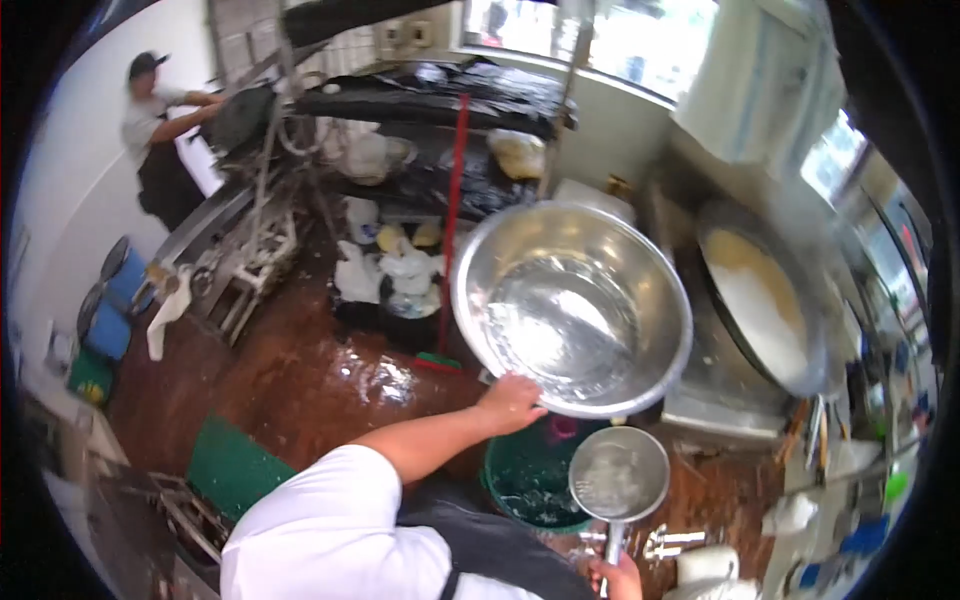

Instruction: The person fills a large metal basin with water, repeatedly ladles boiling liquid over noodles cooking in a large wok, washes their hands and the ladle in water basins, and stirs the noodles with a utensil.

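Observation:
A large steel bowl (625,250), shiny and wet inside, is tilted toward me in the middle of the view. My left hand (511,404) grips its near rim, fingers closed over the edge. Lower down, my right hand (615,577) is wrapped round the handle of a round metal strainer or dipper (620,472); which of the two it is I cannot tell. Its round head overlaps the right side of a green tub (515,490), which stands below the bowl with what looks like water in it.
A wide pan (765,290) with pale contents steams on the right. Behind the bowl stand a red-handled broom (457,190) and black-covered shelves (430,105). Another person (165,150) works at the far left. A green board (235,465) lies lower left.

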